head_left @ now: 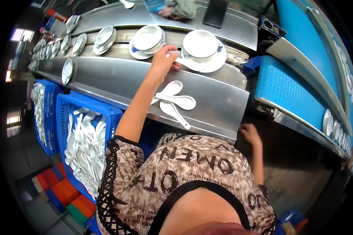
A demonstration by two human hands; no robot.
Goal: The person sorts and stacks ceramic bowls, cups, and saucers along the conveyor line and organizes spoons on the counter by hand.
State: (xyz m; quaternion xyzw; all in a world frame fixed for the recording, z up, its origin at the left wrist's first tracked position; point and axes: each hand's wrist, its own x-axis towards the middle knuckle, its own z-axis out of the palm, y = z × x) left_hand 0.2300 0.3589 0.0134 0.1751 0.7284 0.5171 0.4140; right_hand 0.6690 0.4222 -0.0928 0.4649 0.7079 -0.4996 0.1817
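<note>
My left hand (pixel 164 62) pinches the handle of a white spoon (pixel 189 64), whose bowl end lies over a blue-patterned plate (pixel 217 62). On that plate stands a white bowl (pixel 200 43). To its left, another white bowl (pixel 148 37) sits on a second patterned plate (pixel 136 53), close to my fingers. Below my wrist, several loose spoons (pixel 180 102) lie crossed on the steel ledge (pixel 219 102). My right hand (pixel 250 134) hangs beside the ledge's right end, fingers loosely bent and apart, with nothing visible in it.
A blue crate (pixel 115 111) full of white spoons stands at my left, another crate (pixel 51 88) beyond it. More plate-and-bowl sets (pixel 104 37) line the belt leftward. A phone-like black slab (pixel 215 13) and cloths (pixel 184 8) lie at the back. A blue conveyor (pixel 290 84) runs at right.
</note>
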